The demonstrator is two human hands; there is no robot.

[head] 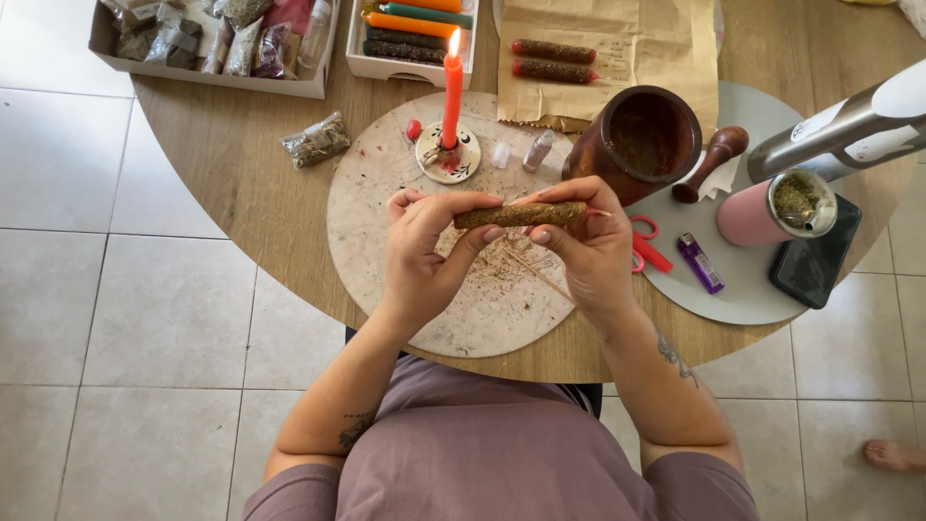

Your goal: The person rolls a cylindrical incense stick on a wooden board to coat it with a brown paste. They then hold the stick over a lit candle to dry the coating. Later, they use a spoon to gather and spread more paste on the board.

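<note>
Both the left hand [424, 253] and right hand [590, 253] pinch a brown, herb-coated candle stick [521, 215], held level above the round pale stone board [386, 193]. It looks light, rigid but brittle, its coating liable to shed; support near both ends appears soundest.

Lit candle [451, 92] and mortar [637, 143] block ahead.

Clear herb packet [315, 141] lies on table; more fill white box [207, 72].

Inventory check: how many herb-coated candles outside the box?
3. One held in both hands; two lie side by side on the brown paper. The box may hold more.
</note>
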